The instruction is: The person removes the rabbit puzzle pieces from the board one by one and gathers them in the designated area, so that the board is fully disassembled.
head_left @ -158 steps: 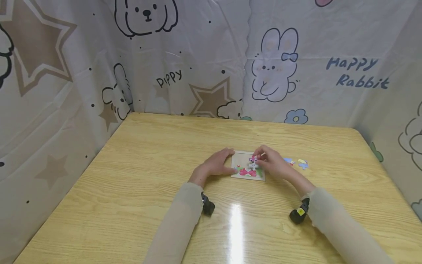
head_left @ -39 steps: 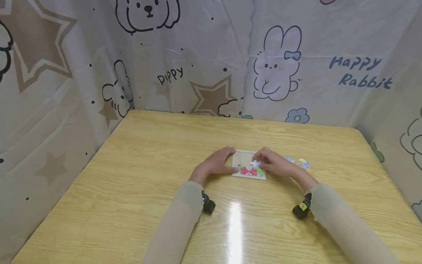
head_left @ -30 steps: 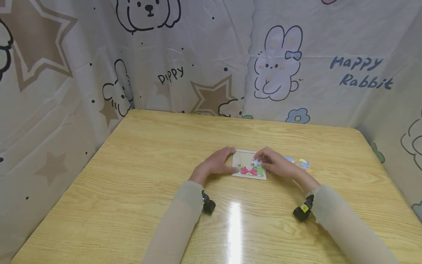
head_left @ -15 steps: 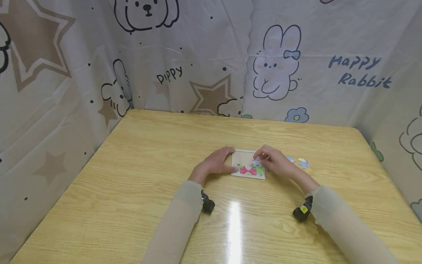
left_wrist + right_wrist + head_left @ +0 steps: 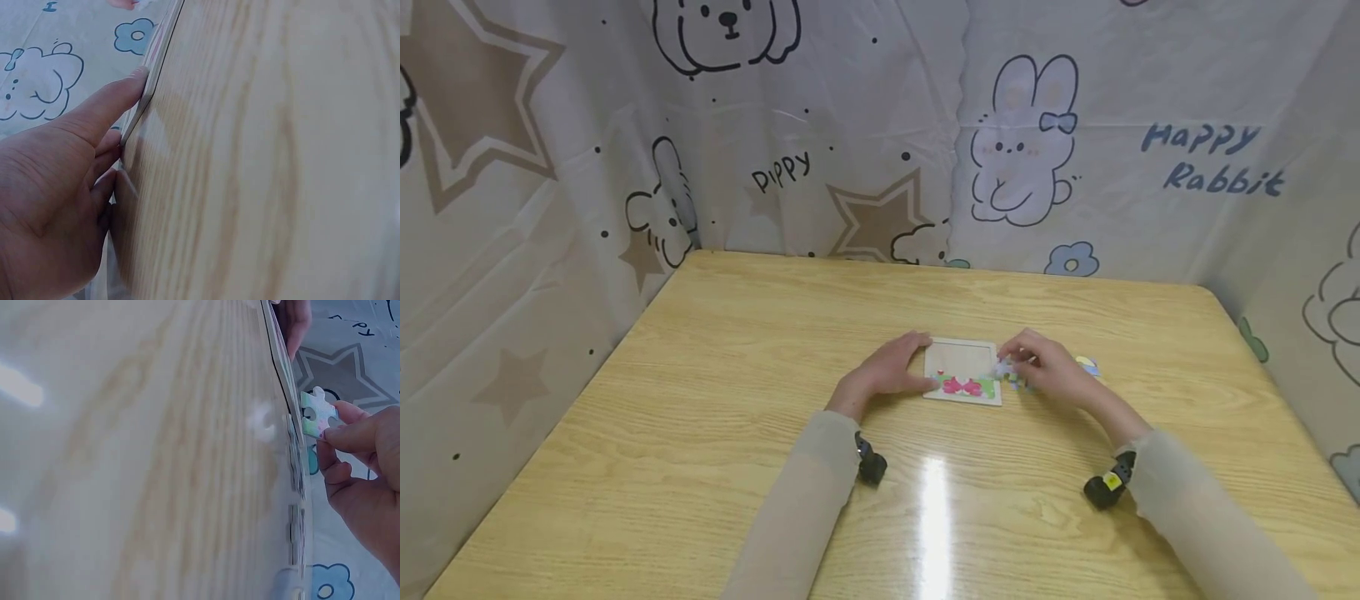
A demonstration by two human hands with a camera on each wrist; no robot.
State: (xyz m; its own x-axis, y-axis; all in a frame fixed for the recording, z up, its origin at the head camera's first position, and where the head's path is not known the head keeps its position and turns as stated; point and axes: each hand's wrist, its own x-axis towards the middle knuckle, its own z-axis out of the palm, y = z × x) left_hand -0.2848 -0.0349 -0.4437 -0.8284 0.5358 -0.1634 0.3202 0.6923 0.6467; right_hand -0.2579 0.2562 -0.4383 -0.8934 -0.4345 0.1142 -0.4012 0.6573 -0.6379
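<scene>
The right hand (image 5: 370,465) pinches a pale, pink-and-green puzzle piece (image 5: 319,411) near a thin board (image 5: 282,359) on the table (image 5: 156,456). Flat pieces (image 5: 297,531) lie nearby. The left hand (image 5: 299,324) shows partly beside the board, before a cloth (image 5: 331,531) printed with a star (image 5: 340,370) and a blue flower (image 5: 340,587).

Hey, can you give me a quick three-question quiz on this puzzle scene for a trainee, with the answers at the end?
1. Open question: What does the right hand's grip hold?
2. True or false: The puzzle board is completely filled.
3. Multiple choice: Where is the left hand?
A) At the board's left side
B) At the board's right side
C) Under the table

Key:
1. A puzzle piece, pinched between thumb and finger.
2. False. Printed pieces lie along the near side; most of the far part is bare.
3. A
</scene>
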